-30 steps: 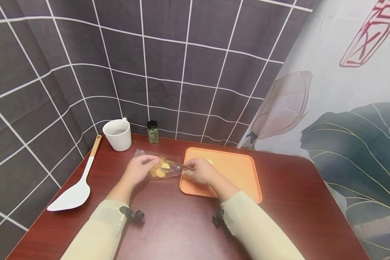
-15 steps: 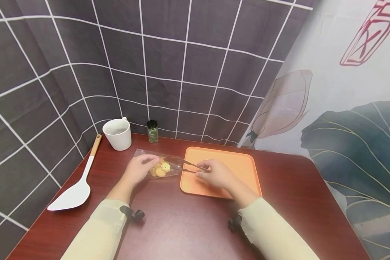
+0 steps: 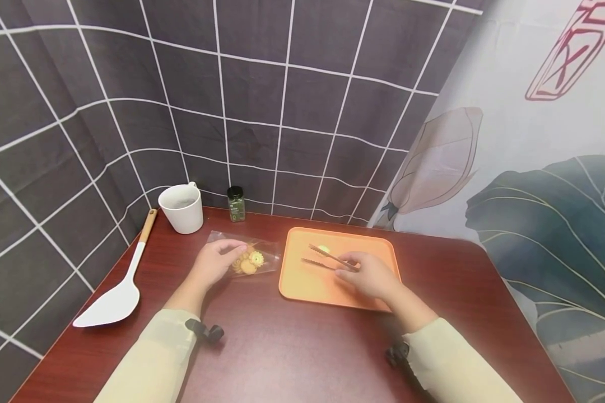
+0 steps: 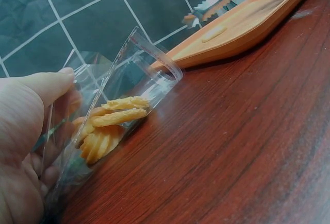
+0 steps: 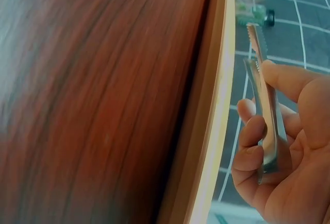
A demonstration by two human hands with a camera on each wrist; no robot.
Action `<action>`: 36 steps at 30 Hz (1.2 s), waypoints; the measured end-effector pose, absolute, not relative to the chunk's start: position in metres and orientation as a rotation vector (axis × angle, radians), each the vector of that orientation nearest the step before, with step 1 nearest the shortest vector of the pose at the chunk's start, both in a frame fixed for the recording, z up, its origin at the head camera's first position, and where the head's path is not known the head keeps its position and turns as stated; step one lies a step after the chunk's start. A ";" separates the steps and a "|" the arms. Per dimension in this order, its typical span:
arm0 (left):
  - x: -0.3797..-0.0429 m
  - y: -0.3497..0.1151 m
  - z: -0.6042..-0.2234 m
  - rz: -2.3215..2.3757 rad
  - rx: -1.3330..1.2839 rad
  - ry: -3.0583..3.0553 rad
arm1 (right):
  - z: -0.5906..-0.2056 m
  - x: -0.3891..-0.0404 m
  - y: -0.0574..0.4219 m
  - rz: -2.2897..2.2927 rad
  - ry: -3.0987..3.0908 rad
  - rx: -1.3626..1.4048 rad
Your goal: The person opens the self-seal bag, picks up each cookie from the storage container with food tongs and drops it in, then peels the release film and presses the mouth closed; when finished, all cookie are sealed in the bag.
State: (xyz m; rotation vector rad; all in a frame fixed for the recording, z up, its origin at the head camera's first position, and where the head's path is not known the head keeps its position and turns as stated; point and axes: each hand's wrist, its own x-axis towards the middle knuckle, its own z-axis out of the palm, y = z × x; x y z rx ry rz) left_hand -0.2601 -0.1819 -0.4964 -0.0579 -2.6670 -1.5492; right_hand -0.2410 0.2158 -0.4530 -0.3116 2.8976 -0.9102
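Observation:
My left hand (image 3: 215,262) pinches the edge of a clear plastic bag (image 4: 139,62) that lies on the table with its mouth toward the tray. Several golden cookies (image 4: 116,118) are inside the bag. In my right hand (image 3: 370,274) are metal tongs (image 5: 265,100), gripped between thumb and fingers. Their serrated arms stand apart over the orange tray (image 3: 302,285), with nothing between the tips. One cookie (image 4: 214,34) lies on the tray, partly behind the tongs in the head view.
A white mug (image 3: 182,210) and a small green-labelled jar with a black lid (image 3: 236,204) stand by the grid-patterned curtain. On the left lies a white spatula with a wooden handle (image 3: 118,299). The table (image 3: 282,347) is dark red wood.
My right hand has drawn the tongs rightward, out of the bag's mouth and over the tray, and their arms have spread. My left hand keeps its hold on the bag.

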 end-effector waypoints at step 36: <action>-0.260 -0.182 -0.497 -1.562 -0.044 -2.665 | -0.467 -0.259 0.243 -0.831 2.933 -0.215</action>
